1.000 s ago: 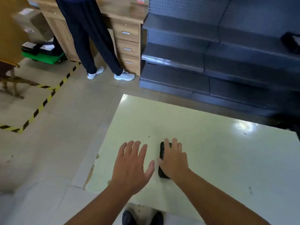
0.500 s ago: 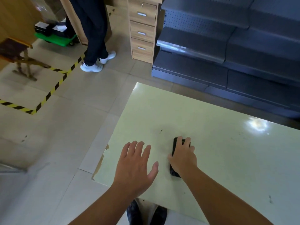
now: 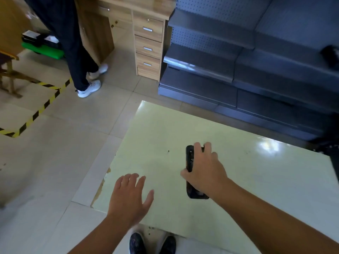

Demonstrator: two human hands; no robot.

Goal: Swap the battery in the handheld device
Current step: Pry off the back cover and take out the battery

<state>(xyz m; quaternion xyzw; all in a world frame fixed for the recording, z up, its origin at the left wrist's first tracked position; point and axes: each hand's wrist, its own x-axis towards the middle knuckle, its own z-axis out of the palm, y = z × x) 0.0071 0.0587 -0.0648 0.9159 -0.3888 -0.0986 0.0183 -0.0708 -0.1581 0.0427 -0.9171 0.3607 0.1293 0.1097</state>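
A black handheld device (image 3: 189, 160) lies lengthwise on the pale green table (image 3: 256, 180), near its left front part. My right hand (image 3: 205, 171) covers most of it, thumb on its left edge and fingers curled over its far end. The device's near end (image 3: 197, 196) shows below my wrist. My left hand (image 3: 130, 197) hovers flat with fingers spread over the table's front left corner, holding nothing, about a hand's width left of the device. No separate battery is visible.
Dark metal shelving (image 3: 256, 74) stands beyond the table. A wooden desk with drawers (image 3: 148, 46) is at the back, with another person's legs (image 3: 77, 52) beside it. Yellow-black tape (image 3: 40, 109) marks the tiled floor. The table's left front edge (image 3: 102, 182) is chipped. My shoes (image 3: 152, 243) show below.
My right hand has tightened around the device, thumb now hooked on its left edge. My left hand has stayed spread to the left. The view has shifted.
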